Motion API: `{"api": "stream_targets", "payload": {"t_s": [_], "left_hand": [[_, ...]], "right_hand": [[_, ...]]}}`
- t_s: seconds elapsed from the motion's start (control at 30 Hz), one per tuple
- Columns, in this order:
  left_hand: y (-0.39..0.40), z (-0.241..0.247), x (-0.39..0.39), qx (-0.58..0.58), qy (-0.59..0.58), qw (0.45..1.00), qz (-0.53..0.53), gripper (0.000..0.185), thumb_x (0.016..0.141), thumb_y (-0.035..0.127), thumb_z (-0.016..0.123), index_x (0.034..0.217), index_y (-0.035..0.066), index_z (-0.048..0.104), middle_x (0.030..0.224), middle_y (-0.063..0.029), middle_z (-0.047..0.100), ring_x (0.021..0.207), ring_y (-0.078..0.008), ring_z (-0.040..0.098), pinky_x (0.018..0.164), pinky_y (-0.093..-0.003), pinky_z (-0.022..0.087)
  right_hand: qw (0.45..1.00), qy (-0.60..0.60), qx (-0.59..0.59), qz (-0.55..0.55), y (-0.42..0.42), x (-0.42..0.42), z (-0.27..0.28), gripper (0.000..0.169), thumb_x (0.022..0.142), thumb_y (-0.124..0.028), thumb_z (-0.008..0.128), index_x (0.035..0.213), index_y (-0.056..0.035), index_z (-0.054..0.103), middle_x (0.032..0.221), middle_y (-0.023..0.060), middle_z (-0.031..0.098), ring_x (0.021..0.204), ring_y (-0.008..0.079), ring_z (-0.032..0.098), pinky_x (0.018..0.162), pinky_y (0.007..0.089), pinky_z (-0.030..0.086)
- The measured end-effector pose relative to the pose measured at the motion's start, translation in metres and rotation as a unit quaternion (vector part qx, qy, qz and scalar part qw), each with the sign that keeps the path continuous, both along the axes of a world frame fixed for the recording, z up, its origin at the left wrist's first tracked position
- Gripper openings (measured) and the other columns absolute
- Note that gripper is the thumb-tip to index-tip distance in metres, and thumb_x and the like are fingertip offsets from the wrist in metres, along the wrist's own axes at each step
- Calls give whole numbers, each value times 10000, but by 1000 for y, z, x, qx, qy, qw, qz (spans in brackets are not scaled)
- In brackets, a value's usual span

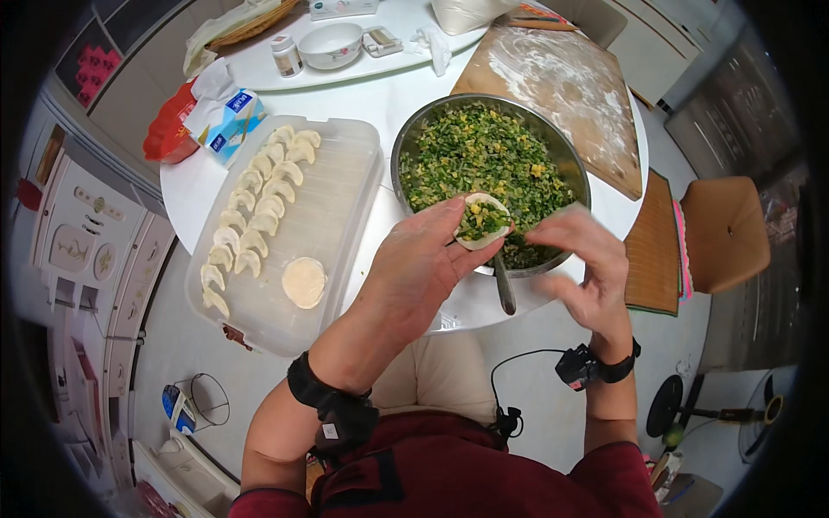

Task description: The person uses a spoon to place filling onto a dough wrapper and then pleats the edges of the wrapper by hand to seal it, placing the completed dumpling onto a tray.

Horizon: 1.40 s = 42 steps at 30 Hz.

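Note:
A round dough wrapper point(482, 222) heaped with chopped green and yellow filling rests on the fingers of my left hand point(414, 265), its thumb at the edge. My right hand point(589, 265), blurred, is held over the near right rim of a steel bowl point(573, 152), thumb and fingers apart with nothing between them. More chopped filling point(479, 149) fills that bowl. From its near side a metal spoon handle point(504, 288) sticks out towards me; the spoon's head is hidden. Left of the bowl, a translucent plastic tray point(343, 194) carries rows of folded dumplings point(277, 189) and one flat wrapper point(304, 283).
A floured wooden board point(550, 84) lies at the back right of the round white table point(369, 103). Beyond the tray are a tissue pack point(230, 126) and a red bowl point(170, 126). A white bowl point(330, 46) and a small bottle point(286, 57) stand at the back.

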<state>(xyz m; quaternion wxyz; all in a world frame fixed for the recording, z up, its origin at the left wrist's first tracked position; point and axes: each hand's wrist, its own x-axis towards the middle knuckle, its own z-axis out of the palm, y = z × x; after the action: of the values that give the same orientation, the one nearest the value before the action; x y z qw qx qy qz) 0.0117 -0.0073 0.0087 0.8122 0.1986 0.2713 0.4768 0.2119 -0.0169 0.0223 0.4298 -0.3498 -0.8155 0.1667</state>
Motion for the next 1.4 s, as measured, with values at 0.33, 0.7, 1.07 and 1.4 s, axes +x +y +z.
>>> {"api": "stream_targets", "payload": {"t_s": [0.33, 0.7, 1.07, 1.4], "left_hand": [[0, 1, 7, 24, 39, 998, -50, 324, 984, 200, 404, 1201, -27, 485, 1111, -122, 585, 961, -170, 610, 857, -306, 515], [2, -3, 18, 88, 134, 987, -22, 333, 949, 164, 483, 1186, -68, 504, 1065, -143, 599, 925, -184, 626, 840, -290, 526], [12, 4, 21, 150, 178, 973, -10, 314, 928, 136, 531, 1161, -75, 538, 1056, -145, 615, 892, -177, 637, 810, -266, 536], [14, -1, 18, 202, 195, 958, 66, 280, 900, 47, 553, 1148, -83, 552, 1059, -148, 626, 916, -166, 635, 810, -243, 548]], "right_hand": [[998, 30, 40, -22, 14, -15, -10, 167, 660, -53, 736, 816, -29, 682, 792, 79, 573, 739, 211, 526, 667, 308, 415], [986, 138, -87, -46, 24, -20, -21, 100, 737, -30, 697, 767, 1, 607, 765, 79, 567, 750, 202, 526, 701, 302, 422], [959, 225, -134, -106, 24, -30, -20, 70, 778, 22, 665, 825, 35, 615, 930, 95, 584, 846, 144, 549, 746, 249, 443], [938, 316, -89, -110, 21, -32, -24, 203, 730, 34, 689, 932, 24, 672, 914, 112, 640, 865, 191, 603, 767, 277, 476]]}}
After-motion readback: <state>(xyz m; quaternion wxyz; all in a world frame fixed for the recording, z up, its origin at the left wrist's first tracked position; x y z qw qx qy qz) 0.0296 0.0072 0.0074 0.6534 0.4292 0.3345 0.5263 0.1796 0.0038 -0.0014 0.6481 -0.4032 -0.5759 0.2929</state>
